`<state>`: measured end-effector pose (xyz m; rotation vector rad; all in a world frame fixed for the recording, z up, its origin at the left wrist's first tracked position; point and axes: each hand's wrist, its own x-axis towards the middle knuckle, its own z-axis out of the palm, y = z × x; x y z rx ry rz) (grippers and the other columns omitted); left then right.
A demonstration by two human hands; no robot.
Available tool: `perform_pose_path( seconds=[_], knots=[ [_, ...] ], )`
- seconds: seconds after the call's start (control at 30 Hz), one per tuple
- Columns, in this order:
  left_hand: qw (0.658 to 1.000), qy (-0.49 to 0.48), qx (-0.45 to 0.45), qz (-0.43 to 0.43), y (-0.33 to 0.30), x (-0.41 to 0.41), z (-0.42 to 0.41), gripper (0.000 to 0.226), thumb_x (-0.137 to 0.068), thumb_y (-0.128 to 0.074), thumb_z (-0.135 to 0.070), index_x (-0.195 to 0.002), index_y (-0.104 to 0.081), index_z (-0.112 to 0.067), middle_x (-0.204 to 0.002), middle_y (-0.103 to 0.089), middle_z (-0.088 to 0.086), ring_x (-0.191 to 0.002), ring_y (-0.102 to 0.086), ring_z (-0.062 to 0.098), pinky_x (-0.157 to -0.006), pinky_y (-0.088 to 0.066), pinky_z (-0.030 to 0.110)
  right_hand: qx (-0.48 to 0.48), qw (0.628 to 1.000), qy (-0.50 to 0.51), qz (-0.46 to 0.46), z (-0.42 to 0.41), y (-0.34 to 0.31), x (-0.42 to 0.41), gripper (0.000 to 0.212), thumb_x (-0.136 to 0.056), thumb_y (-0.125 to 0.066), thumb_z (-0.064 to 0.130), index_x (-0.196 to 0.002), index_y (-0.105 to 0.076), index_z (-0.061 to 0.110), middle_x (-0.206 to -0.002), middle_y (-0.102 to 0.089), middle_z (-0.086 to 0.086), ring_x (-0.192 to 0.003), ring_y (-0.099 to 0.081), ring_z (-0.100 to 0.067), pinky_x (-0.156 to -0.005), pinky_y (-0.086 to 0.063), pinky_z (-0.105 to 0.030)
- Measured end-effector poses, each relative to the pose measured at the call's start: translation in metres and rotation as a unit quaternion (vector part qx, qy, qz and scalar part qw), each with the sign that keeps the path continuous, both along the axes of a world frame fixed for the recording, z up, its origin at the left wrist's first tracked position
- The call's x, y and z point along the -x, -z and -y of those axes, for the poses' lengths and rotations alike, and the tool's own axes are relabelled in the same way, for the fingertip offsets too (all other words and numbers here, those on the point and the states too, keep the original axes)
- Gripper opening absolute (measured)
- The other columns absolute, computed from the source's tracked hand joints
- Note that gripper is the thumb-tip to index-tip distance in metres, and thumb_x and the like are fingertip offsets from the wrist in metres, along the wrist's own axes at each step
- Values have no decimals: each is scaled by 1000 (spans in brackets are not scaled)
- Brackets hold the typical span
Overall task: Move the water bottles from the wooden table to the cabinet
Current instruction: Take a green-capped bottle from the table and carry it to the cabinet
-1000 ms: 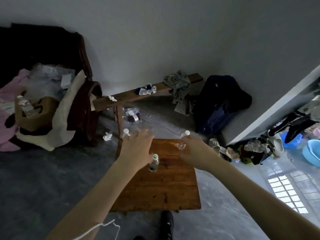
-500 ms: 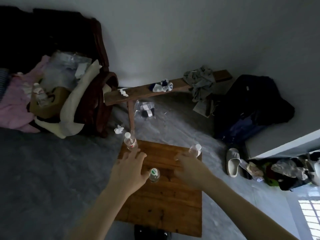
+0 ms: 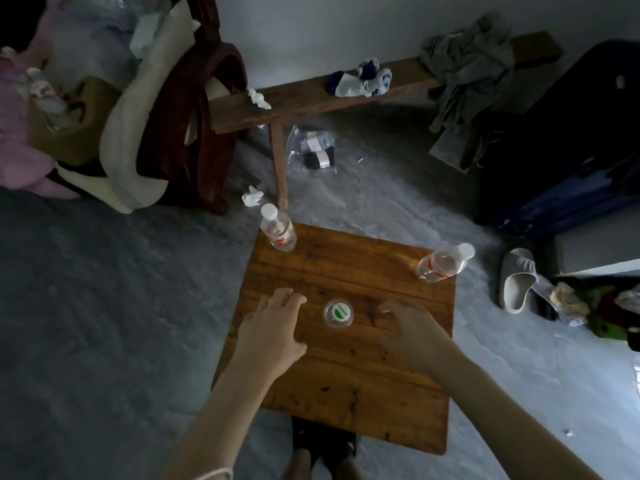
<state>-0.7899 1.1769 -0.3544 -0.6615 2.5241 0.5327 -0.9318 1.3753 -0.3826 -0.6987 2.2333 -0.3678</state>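
Basically three light, thin-walled, slick water bottles (image 3: 338, 312) stand on the tabletop (image 3: 346, 375), left hand (image 3: 273, 327) and right hand (image 3: 412, 332) flank the middle one, fingers spread and empty; grip mid-body gently

- Wooden table (image 3: 346, 386): three water bottles stand on it. Far-left bottle (image 3: 278, 230) at the corner; far-right bottle (image 3: 443, 263) at the opposite corner; centre bottle (image 3: 338, 312) mid-board.
- Bench (image 3: 311, 102): carries socks (image 3: 360, 79), a grey garment (image 3: 467, 60), a crumpled tissue (image 3: 258, 98).
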Motion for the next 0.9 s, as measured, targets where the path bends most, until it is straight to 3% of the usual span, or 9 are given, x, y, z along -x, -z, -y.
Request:
perform_pose_path(
  seconds=[0.2,0.4,0.53,0.7,0.83,0.9],
  knots=[
    [998,8,-55,-15,90,8,-7,82,-83,-80,-40,-150,-32,-34,-158,-30,-11,-141,-40,13,-107,-49,36,-31,998,25,38,9,81,-16,58,-84,-62,31,-139,-46,26,-133,-49,3,-119,-50,-15,-96,-50,-37],
    [975,-59,-205,-66,170,17,-19,108,-71,-89,-43,-153,-19,-40,-154,-33,-14,-141,-36,9,-114,-39,35,-63,997,21,44,19,144,-23,52,-85,-63,30,-133,-46,21,-129,-51,0,-120,-50,-18,-95,-50,-37],
    [936,-118,-283,-175,198,20,-27,90,-73,-90,-35,-144,-35,-44,-135,-49,-26,-127,-48,-6,-110,-43,25,-66,997,29,40,19,168,-22,52,-85,-65,31,-133,-48,19,-127,-53,0,-119,-51,-19,-95,-50,-38],
    [908,-157,-293,-255,202,12,-30,74,-67,-88,-36,-133,-53,-40,-118,-66,-24,-113,-64,-2,-96,-56,25,-43,997,48,51,8,180,-28,52,-86,-64,29,-135,-47,26,-129,-52,3,-118,-53,-16,-93,-50,-30],
    [888,-178,-299,-299,177,15,-28,67,-66,-87,-38,-127,-56,-37,-113,-68,-23,-107,-68,0,-83,-55,13,-4,981,150,127,3,166,-31,48,-86,-62,29,-132,-51,33,-114,-52,14,-95,-64,-10,-69,-50,-18],
    [885,-166,-295,-319,156,19,-26,66,-66,-88,-35,-125,-56,-34,-113,-69,-22,-105,-68,-1,-79,-53,8,22,954,231,188,4,153,-31,42,-88,-62,28,-130,-53,31,-108,-62,10,-80,-68,-13,-59,-51,-21]
  ],
)
